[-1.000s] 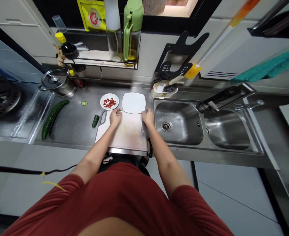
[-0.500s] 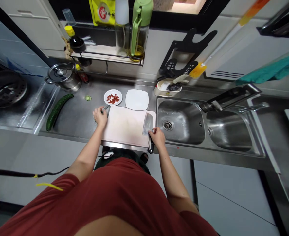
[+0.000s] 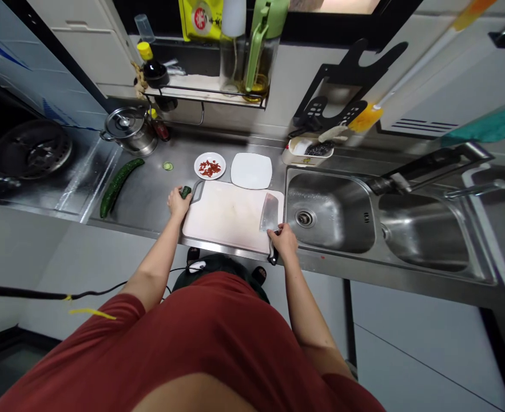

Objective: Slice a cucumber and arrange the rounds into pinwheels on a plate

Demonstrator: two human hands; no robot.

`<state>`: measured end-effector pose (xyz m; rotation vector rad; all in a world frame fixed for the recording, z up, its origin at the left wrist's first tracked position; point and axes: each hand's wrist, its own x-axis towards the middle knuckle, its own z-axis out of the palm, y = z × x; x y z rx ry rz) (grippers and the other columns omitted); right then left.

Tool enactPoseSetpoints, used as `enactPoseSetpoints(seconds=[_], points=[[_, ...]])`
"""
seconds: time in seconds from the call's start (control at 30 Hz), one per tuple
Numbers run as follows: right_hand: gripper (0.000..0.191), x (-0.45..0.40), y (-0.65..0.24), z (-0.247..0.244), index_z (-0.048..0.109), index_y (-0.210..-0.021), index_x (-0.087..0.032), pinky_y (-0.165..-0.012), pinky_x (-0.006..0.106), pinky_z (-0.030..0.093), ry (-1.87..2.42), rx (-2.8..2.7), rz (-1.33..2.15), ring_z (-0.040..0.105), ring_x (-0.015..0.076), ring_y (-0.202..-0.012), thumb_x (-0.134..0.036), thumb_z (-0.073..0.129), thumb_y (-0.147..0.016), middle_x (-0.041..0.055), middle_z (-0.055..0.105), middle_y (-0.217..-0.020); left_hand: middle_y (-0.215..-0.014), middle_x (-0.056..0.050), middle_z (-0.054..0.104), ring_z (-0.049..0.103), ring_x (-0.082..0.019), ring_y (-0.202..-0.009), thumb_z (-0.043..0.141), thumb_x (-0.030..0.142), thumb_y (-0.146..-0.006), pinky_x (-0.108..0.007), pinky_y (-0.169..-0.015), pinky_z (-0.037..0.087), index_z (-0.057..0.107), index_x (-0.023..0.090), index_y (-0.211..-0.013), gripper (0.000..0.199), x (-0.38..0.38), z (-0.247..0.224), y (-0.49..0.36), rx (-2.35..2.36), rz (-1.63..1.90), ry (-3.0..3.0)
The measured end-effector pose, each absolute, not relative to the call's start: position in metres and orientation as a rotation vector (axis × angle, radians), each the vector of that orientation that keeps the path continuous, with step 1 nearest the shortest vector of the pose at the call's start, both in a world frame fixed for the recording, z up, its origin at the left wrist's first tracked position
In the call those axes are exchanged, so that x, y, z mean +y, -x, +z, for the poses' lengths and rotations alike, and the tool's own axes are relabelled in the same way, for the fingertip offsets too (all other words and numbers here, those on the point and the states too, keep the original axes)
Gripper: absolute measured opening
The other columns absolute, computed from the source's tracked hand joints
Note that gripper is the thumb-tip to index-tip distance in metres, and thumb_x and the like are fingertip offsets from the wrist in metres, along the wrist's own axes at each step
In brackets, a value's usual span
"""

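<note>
My left hand [image 3: 177, 203] is closed around a short dark-green cucumber piece [image 3: 186, 191], beside the grey handle at the far left corner of the white cutting board [image 3: 226, 214]. My right hand [image 3: 285, 240] grips a kitchen knife [image 3: 270, 213] near the top of its dark handle. The blade lies over the right side of the board and points away from me. A long whole cucumber [image 3: 119, 186] rests on the counter to the left, with a few pale-green slices [image 3: 167, 166] nearby. Behind the board stand a plate of chopped red pieces [image 3: 210, 168] and a square white plate [image 3: 251, 170].
A double steel sink [image 3: 331, 214] adjoins the board's right side, its faucet [image 3: 432, 166] reaching over it. Back left is a lidded pot [image 3: 131, 131], with a wok [image 3: 33, 149] farther left. A bottle rack [image 3: 205, 94] overhangs the counter's back.
The cucumber piece in my left hand now shows beyond the fingers. My right hand stays at the knife. The view has shifted, so the counter appears farther right.
</note>
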<state>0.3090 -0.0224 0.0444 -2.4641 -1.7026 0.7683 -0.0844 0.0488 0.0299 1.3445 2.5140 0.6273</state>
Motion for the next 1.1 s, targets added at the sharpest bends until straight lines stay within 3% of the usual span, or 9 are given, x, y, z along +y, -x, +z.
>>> enactPoseSetpoints(seconds=[0.2,0.33,0.53,0.7,0.87,1.0,1.1], points=[[0.043,-0.023,-0.307,0.041,0.053,-0.117,-0.018,-0.076,0.029,0.042,2.468,-1.711,0.745,0.06,0.0232,-0.1,-0.046,0.057,-0.086,0.0097,0.064,-0.108,-0.107,-0.011,0.065,0.058,-0.029,-0.105,0.067,0.03,-0.076,-0.043,-0.092,0.043,0.061,0.021,-0.109,0.035,0.05,0.026,0.09,2.445,0.691,-1.328],[0.041,-0.023,-0.307,0.039,0.054,-0.115,-0.018,-0.075,0.029,0.042,2.478,-1.695,0.726,0.061,0.0231,-0.097,-0.046,0.058,-0.085,0.009,0.064,-0.106,-0.099,-0.009,0.066,0.06,-0.026,-0.099,0.07,0.028,-0.072,-0.041,-0.092,0.043,0.063,0.021,-0.103,0.032,0.051,0.027,0.092,2.344,0.92,-1.297],[0.038,-0.023,-0.308,0.035,0.054,-0.108,-0.018,-0.071,0.027,0.04,2.436,-1.709,0.717,0.061,0.022,-0.091,-0.046,0.06,-0.083,0.0069,0.065,-0.098,-0.079,0.0,0.064,0.061,-0.013,-0.073,0.07,0.034,-0.072,-0.025,-0.072,0.048,0.058,0.02,-0.105,0.037,0.055,0.033,0.06,1.663,1.405,-0.905],[0.035,-0.019,-0.313,0.031,0.054,-0.099,-0.019,-0.066,0.026,0.037,2.411,-1.649,0.773,0.06,0.0197,-0.08,-0.046,0.064,-0.078,0.0036,0.064,-0.085,-0.088,-0.002,0.067,0.063,-0.011,-0.071,0.072,0.042,-0.072,-0.023,-0.063,0.048,0.054,0.022,-0.111,0.048,0.047,0.053,0.016,1.166,1.218,-0.593],[0.031,-0.017,-0.317,0.029,0.052,-0.087,-0.021,-0.061,0.024,0.034,2.377,-1.503,0.843,0.055,0.0167,-0.07,-0.043,0.065,-0.071,-0.0003,0.06,-0.076,-0.091,-0.003,0.067,0.06,-0.009,-0.066,0.075,0.048,-0.069,-0.018,-0.054,0.042,0.055,0.021,-0.111,0.053,0.035,0.063,-0.008,1.078,1.091,-0.654],[0.024,-0.022,-0.317,0.028,0.05,-0.083,-0.021,-0.06,0.024,0.035,2.315,-1.404,0.851,0.052,0.0155,-0.065,-0.037,0.061,-0.069,-0.0026,0.056,-0.069,-0.089,-0.002,0.065,0.059,-0.01,-0.068,0.074,0.05,-0.069,-0.022,-0.06,0.044,0.061,0.019,-0.105,0.049,0.03,0.053,-0.015,1.213,1.063,-0.916],[0.023,-0.025,-0.315,0.028,0.05,-0.093,-0.02,-0.061,0.024,0.038,2.249,-1.389,0.905,0.053,0.0159,-0.065,-0.032,0.054,-0.073,-0.0021,0.058,-0.07,-0.088,-0.003,0.066,0.059,-0.013,-0.076,0.069,0.045,-0.075,-0.026,-0.071,0.046,0.063,0.019,-0.103,0.038,0.025,0.043,-0.017,1.356,1.052,-1.238]])
